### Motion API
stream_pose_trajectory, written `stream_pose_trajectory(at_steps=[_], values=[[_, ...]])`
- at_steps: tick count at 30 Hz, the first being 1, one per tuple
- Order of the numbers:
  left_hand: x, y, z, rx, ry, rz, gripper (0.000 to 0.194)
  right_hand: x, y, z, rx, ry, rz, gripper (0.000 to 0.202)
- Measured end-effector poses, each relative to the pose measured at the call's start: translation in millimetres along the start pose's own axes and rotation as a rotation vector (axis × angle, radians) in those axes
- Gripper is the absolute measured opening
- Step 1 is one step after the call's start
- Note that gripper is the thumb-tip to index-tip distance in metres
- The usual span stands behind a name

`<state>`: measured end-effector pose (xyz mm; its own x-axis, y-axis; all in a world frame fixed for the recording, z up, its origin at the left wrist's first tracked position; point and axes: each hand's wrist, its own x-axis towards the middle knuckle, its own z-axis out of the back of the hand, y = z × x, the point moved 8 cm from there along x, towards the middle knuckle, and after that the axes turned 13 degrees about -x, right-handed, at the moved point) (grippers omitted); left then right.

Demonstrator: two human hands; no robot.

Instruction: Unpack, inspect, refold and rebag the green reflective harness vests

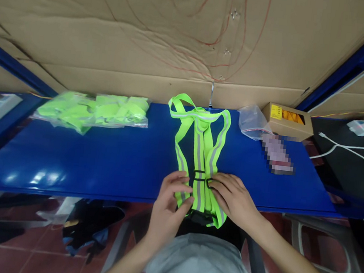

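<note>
A neon green strap harness (200, 151) with grey reflective stripes and black buckles lies on the blue table (117, 155), its lower end hanging over the front edge. At its left strap, my left hand (173, 197) has its fingers spread and curved, the thumb apart from them. My right hand (232, 197) rests on the right strap beside a black buckle, fingers stretched out and the fingertips touching the webbing. The underside of the right hand is hidden.
Clear bags with green straps (93, 111) lie at the back left. At the back right are an empty clear bag (254, 122), a cardboard box (288, 122) and a blurred-out pinkish item (277, 154). White cables (348, 148) lie farther right.
</note>
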<state>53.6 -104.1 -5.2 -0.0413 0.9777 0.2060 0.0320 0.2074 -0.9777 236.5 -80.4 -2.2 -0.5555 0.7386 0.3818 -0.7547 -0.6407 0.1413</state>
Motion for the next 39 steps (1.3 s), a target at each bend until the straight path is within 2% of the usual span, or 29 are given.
stream_pose_trajectory(at_steps=[4, 7, 9, 11, 15, 17, 20, 23, 26, 29, 32, 33, 34, 37, 39], values=[[7.9, -8.8, -29.3, -0.065, 0.213, 0.054, 0.018, -0.1, 2.8, 2.2, -0.005, 0.007, 0.016, 0.025], [14.8, -16.2, -29.9, -0.07, 0.281, 0.07, 0.022, -1.6, 4.5, 2.8, -0.008, 0.017, 0.028, 0.027], [17.9, -28.0, -28.6, 0.021, 0.388, 0.02, 0.027, -2.4, 4.8, 2.0, -0.007, 0.032, 0.031, 0.028], [19.3, -44.1, -31.8, 0.157, 0.55, -0.068, 0.034, -2.7, 4.5, 1.7, -0.006, 0.035, 0.032, 0.029], [21.8, -69.4, -52.2, 0.435, 0.894, -0.25, 0.05, -2.4, 3.5, 1.6, 0.004, 0.027, 0.039, 0.028], [30.1, -71.0, -60.7, 0.517, 0.968, -0.3, 0.057, -2.2, 3.5, 1.7, 0.015, 0.024, 0.044, 0.028], [49.8, -55.0, -62.0, 0.44, 0.928, -0.259, 0.063, -2.1, 4.1, 3.4, 0.013, 0.005, 0.042, 0.027], [63.0, -22.5, -49.1, 0.359, 0.75, -0.224, 0.053, -2.2, 4.7, 5.4, -0.023, -0.015, 0.026, 0.025], [57.4, 1.8, -36.1, 0.423, 0.564, -0.305, 0.046, -2.0, 5.9, 7.1, -0.075, -0.039, 0.014, 0.024], [46.1, 5.2, -27.6, 0.619, 0.347, -0.404, 0.04, -2.2, 9.9, 7.0, -0.098, -0.043, 0.039, 0.024], [40.9, -0.5, -18.5, 0.843, 0.132, -0.403, 0.022, -6.3, 14.2, 6.5, -0.108, -0.02, 0.05, 0.026], [39.6, -1.5, -18.1, 0.877, 0.127, -0.399, 0.017, -9.1, 15.8, 5.8, -0.106, 0.0, 0.054, 0.026], [38.0, -1.4, -19.8, 0.884, 0.171, -0.401, 0.015, -12.5, 17.9, 4.6, -0.104, 0.027, 0.063, 0.025], [29.4, 1.7, -25.6, 0.811, 0.427, -0.406, 0.016, -23.7, 24.5, 2.0, -0.111, 0.088, 0.112, 0.021], [23.2, 1.3, -20.4, 0.755, 0.527, -0.376, 0.017, -28.7, 26.5, 2.2, -0.119, 0.082, 0.127, 0.019]])
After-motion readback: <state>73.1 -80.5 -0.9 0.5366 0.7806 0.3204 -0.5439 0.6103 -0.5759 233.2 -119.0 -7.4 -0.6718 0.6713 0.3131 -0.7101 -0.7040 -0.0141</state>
